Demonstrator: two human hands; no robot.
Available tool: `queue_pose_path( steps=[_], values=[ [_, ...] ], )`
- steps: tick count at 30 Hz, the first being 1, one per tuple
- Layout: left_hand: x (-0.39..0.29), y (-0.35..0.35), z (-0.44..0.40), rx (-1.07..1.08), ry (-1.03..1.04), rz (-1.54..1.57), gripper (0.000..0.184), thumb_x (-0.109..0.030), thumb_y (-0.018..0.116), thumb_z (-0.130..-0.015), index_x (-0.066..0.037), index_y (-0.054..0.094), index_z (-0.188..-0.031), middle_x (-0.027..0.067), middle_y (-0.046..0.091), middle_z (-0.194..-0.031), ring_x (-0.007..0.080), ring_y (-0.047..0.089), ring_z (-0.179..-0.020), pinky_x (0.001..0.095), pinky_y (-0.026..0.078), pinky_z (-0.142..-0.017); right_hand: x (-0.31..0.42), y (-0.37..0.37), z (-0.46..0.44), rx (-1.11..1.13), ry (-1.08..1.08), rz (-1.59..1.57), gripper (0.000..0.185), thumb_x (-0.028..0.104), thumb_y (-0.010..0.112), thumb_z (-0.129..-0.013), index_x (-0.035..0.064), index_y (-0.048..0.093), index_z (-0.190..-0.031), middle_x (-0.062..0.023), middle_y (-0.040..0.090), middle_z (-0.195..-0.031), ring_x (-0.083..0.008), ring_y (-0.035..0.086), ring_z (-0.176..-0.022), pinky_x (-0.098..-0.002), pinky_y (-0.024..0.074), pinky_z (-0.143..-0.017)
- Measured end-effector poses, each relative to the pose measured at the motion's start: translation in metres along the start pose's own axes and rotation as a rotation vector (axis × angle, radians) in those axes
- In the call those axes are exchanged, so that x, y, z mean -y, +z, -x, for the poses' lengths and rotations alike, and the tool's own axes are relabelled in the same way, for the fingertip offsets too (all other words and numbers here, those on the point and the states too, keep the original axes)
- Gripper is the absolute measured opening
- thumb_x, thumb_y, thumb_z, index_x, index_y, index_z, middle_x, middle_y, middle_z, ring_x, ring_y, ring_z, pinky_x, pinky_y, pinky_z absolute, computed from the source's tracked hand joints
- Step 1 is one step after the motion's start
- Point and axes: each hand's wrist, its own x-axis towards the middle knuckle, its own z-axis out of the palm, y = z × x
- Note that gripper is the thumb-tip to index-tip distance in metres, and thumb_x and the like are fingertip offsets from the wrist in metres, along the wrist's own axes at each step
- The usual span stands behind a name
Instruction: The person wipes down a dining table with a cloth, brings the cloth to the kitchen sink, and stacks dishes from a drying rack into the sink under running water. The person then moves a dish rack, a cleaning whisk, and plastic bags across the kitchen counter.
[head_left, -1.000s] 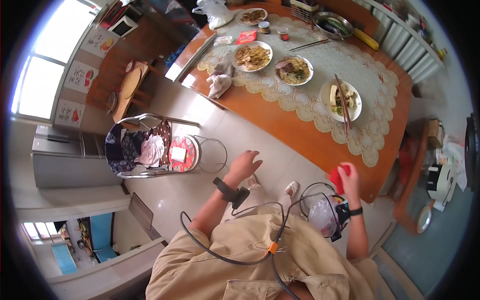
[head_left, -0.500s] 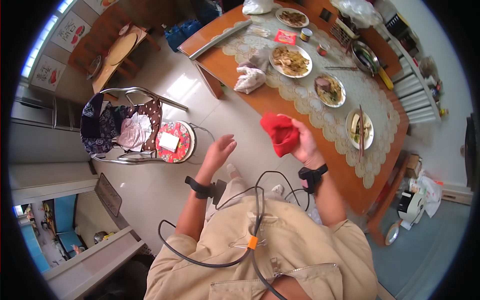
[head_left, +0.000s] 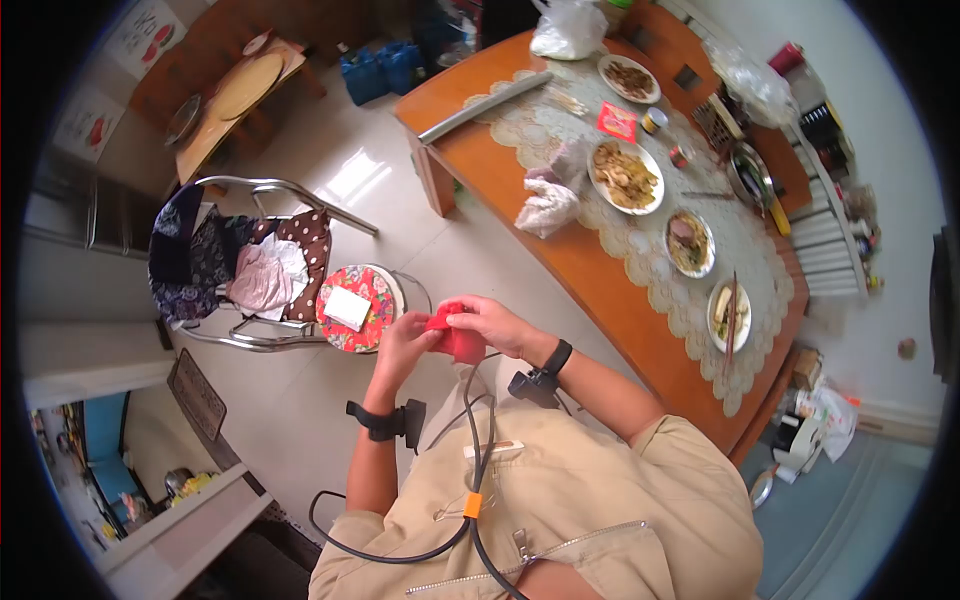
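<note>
A bunched red cloth (head_left: 462, 346) is held in front of my body, over the floor between the stool and the table. My right hand (head_left: 497, 325) is closed on its upper right side, thumb and fingers gripping the fabric. At its left edge, my left hand (head_left: 400, 347) has its fingertips pinched on the cloth. Parts of the fingers are hidden by the fabric. Just left of the hands stands a round stool (head_left: 343, 328) with a red floral top, bearing a white packet (head_left: 347, 309).
To the right is a wooden table (head_left: 590, 295) with a lace cloth, several plates of food (head_left: 627, 177) and a crumpled white rag (head_left: 547, 207) by its edge. A metal-framed chair (head_left: 280, 334) holding clothes stands at left. Black cables (head_left: 420, 556) hang across my front.
The red cloth has moved left and down, from my right hand alone to between both hands. My left hand, open and apart before, now grips it. The view has shifted slightly.
</note>
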Motion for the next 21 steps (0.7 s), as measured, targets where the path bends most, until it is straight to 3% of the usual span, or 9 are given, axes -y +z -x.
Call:
queue_pose_path(
  steps=[3, 5, 6, 9, 13, 14, 15, 21],
  values=[
    [-0.009, -0.012, 0.009, -0.144, -0.03, 0.019, 0.028, -0.007, 0.068, -0.087, 0.004, 0.061, -0.112, 0.0092, 0.071, -0.087, 0.0152, 0.069, -0.082, 0.0304, 0.056, -0.072, -0.001, -0.003, -0.029, 0.067, 0.071, 0.095, 0.037, 0.016, 0.058, -0.097, -0.0007, 0.053, -0.13, -0.0107, 0.061, -0.121, -0.0176, 0.061, -0.107, -0.0345, 0.0536, -0.093],
    [-0.008, -0.019, 0.012, -0.255, 0.029, -0.074, 0.023, -0.008, 0.068, -0.087, 0.003, 0.062, -0.107, 0.0077, 0.067, -0.092, 0.0142, 0.066, -0.082, 0.0291, 0.054, -0.072, -0.005, -0.005, -0.055, 0.14, 0.031, 0.179, 0.035, 0.016, 0.059, -0.097, 0.0001, 0.056, -0.128, -0.0094, 0.062, -0.118, -0.0159, 0.061, -0.106, -0.0327, 0.0536, -0.09],
    [0.006, -0.02, 0.012, -0.439, 0.131, -0.275, 0.021, -0.009, 0.069, -0.088, 0.004, 0.063, -0.102, 0.0077, 0.061, -0.099, 0.0136, 0.062, -0.087, 0.0279, 0.053, -0.074, 0.003, -0.001, -0.062, 0.159, 0.058, 0.176, 0.031, 0.014, 0.059, -0.095, 0.0011, 0.061, -0.123, -0.0065, 0.065, -0.112, -0.0131, 0.06, -0.103, -0.0302, 0.0524, -0.089],
    [-0.001, -0.024, 0.019, -0.56, 0.175, -0.315, 0.02, -0.008, 0.069, -0.088, 0.004, 0.061, -0.101, 0.0093, 0.057, -0.107, 0.0138, 0.061, -0.095, 0.0275, 0.052, -0.077, 0.005, 0.001, -0.098, 0.225, 0.036, 0.232, 0.028, 0.013, 0.061, -0.092, 0.0015, 0.065, -0.118, -0.0052, 0.067, -0.103, -0.0123, 0.062, -0.094, -0.0287, 0.0519, -0.085],
    [-0.024, -0.018, 0.017, -0.634, 0.114, -0.082, 0.017, -0.007, 0.068, -0.089, 0.003, 0.06, -0.1, 0.0082, 0.06, -0.103, 0.0131, 0.062, -0.09, 0.0265, 0.052, -0.075, 0.022, 0.006, -0.121, 0.315, 0.087, 0.202, 0.026, 0.012, 0.062, -0.09, 0.0011, 0.066, -0.113, -0.0055, 0.067, -0.101, -0.0119, 0.061, -0.09, -0.0282, 0.0513, -0.081],
    [-0.029, -0.016, 0.016, -0.65, 0.08, -0.044, 0.016, -0.008, 0.068, -0.09, 0.002, 0.061, -0.099, 0.0051, 0.062, -0.097, 0.0103, 0.06, -0.086, 0.0249, 0.051, -0.074, 0.021, 0.003, -0.129, 0.341, 0.086, 0.275, 0.027, 0.01, 0.06, -0.092, 0.0017, 0.065, -0.116, -0.0032, 0.066, -0.107, -0.0103, 0.06, -0.098, -0.0281, 0.0498, -0.089],
    [-0.034, -0.014, 0.014, -0.665, 0.043, -0.004, 0.014, -0.009, 0.068, -0.091, 0.001, 0.061, -0.099, 0.002, 0.063, -0.091, 0.0074, 0.059, -0.081, 0.0232, 0.05, -0.073, 0.023, 0.001, -0.133, 0.353, 0.09, 0.274, 0.027, 0.01, 0.06, -0.092, 0.0017, 0.065, -0.116, -0.0032, 0.066, -0.107, -0.0103, 0.06, -0.098, -0.0281, 0.0498, -0.089],
    [-0.049, -0.001, 0.0, -0.739, -0.061, -0.046, 0.016, -0.011, 0.069, -0.091, 0.001, 0.062, -0.099, 0.0042, 0.065, -0.083, 0.0097, 0.061, -0.08, 0.0264, 0.051, -0.071, 0.03, -0.011, -0.148, 0.357, 0.244, 0.234, 0.027, 0.012, 0.058, -0.092, 0.0008, 0.065, -0.116, -0.0054, 0.066, -0.108, -0.0119, 0.061, -0.1, -0.0294, 0.0509, -0.089]
  ],
)
